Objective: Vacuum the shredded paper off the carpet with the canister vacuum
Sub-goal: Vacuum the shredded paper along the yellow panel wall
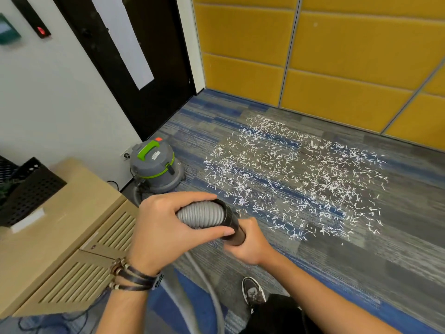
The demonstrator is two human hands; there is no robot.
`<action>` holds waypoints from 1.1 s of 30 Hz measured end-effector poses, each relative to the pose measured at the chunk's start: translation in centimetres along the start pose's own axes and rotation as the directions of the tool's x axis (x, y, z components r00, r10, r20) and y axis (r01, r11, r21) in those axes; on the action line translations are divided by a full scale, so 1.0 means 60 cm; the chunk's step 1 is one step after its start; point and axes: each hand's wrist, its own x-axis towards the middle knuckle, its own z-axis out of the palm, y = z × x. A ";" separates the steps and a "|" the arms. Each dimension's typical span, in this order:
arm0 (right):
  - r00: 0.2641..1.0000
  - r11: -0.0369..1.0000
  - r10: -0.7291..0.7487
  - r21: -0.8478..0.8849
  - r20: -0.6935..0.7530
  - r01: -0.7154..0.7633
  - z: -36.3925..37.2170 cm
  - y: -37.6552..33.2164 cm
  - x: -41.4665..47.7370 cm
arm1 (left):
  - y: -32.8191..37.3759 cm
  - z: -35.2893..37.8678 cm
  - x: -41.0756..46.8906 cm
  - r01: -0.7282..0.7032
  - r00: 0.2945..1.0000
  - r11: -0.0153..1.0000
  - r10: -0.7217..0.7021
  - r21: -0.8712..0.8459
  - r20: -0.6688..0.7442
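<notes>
My left hand (166,227) clamps the ribbed hose (204,213), right hand (250,247) grips its black cuff (234,227), shredded paper (296,174) lies ahead on the carpet (361,261), and 1 hard tug could topple the canister vacuum (154,165).

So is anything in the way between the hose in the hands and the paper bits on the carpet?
Nothing visible. The left hand and right hand grip the hose end, and only bare carpet lies between it and the nearest shredded paper. The canister vacuum sits off to the left.
</notes>
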 end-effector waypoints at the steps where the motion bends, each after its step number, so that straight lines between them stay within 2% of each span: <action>1: 0.999 1.000 -0.014 0.000 -0.031 0.014 -0.004 -0.004 0.006 | 0.004 0.001 0.002 -0.015 0.999 1.000 0.015 0.011 -0.031; 3: 0.997 0.999 -0.034 -0.020 -0.062 0.032 -0.009 -0.009 0.020 | 0.006 -0.001 0.007 -0.046 0.997 0.998 0.048 0.050 -0.058; 8: 1.000 0.996 -0.014 -0.093 0.000 0.014 -0.003 0.000 0.046 | -0.018 -0.008 0.014 -0.030 0.998 0.992 0.022 0.122 0.062; 12: 1.000 0.997 0.017 -0.079 0.018 -0.016 0.004 -0.003 0.037 | -0.036 -0.005 0.011 0.039 0.996 0.999 -0.041 0.026 0.085; 18: 1.000 1.000 0.002 -0.025 -0.009 -0.002 0.002 -0.011 -0.007 | -0.017 -0.016 0.004 0.003 0.994 0.999 0.002 -0.042 0.113; 22: 0.997 0.998 -0.050 -0.049 -0.057 0.047 -0.011 -0.027 -0.007 | 0.006 -0.023 -0.004 -0.120 0.993 0.988 0.117 0.095 0.028; 25: 0.996 0.996 -0.073 -0.062 -0.048 0.070 -0.011 -0.035 0.007 | 0.009 -0.031 -0.003 -0.150 0.988 0.975 0.152 0.161 -0.002; 30: 1.000 0.997 -0.011 -0.075 -0.008 0.011 -0.009 -0.013 0.024 | -0.017 -0.002 -0.001 -0.067 0.996 0.986 0.058 0.156 0.061; 33: 0.999 0.994 0.038 -0.104 0.000 -0.038 -0.007 0.000 0.004 | -0.033 0.010 -0.008 0.000 0.997 0.998 -0.005 0.061 0.082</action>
